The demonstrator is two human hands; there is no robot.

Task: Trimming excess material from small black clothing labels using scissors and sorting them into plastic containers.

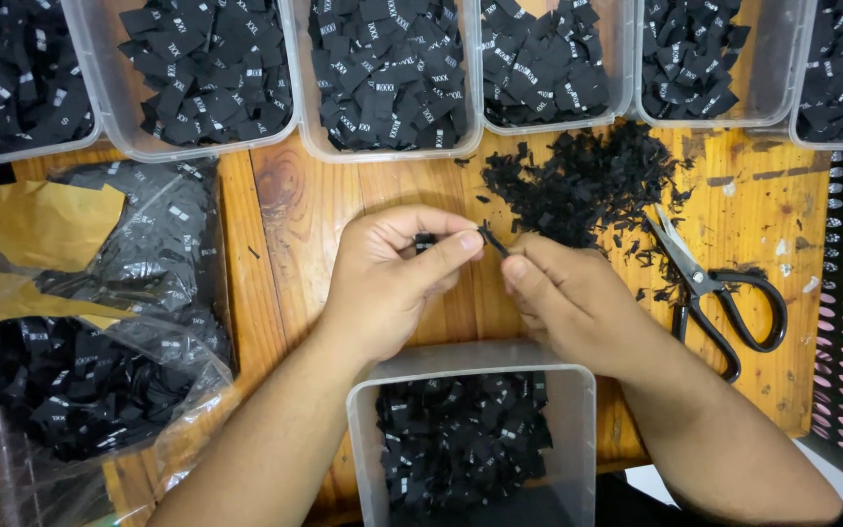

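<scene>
A small black woven label (pixel 492 239) is held between the two hands above the middle of the wooden table (pixel 314 210). The left hand (pixel 387 278) is curled, its thumb and forefinger pinched narrow on one end of the label; a further scrap of black fabric is seen inside its fingers. The right hand (pixel 563 293) is closed in the same manner, fingertips pressed on the other end. The two hands are nearly touching.

A heap of black offcuts (pixel 578 181) is noted just beyond the right hand. Black-handled scissors (pixel 719 293) are laid to its right, blades slightly parted, touched by neither hand.

A clear plastic tub (pixel 470 439) part-filled with black labels is placed directly below the hands, at the near table edge. A row of clear bins (pixel 382 78) holding sorted black labels is ranged along the far edge. A clear plastic bag (pixel 100 332) of labels, with brown paper, is found at the left.
</scene>
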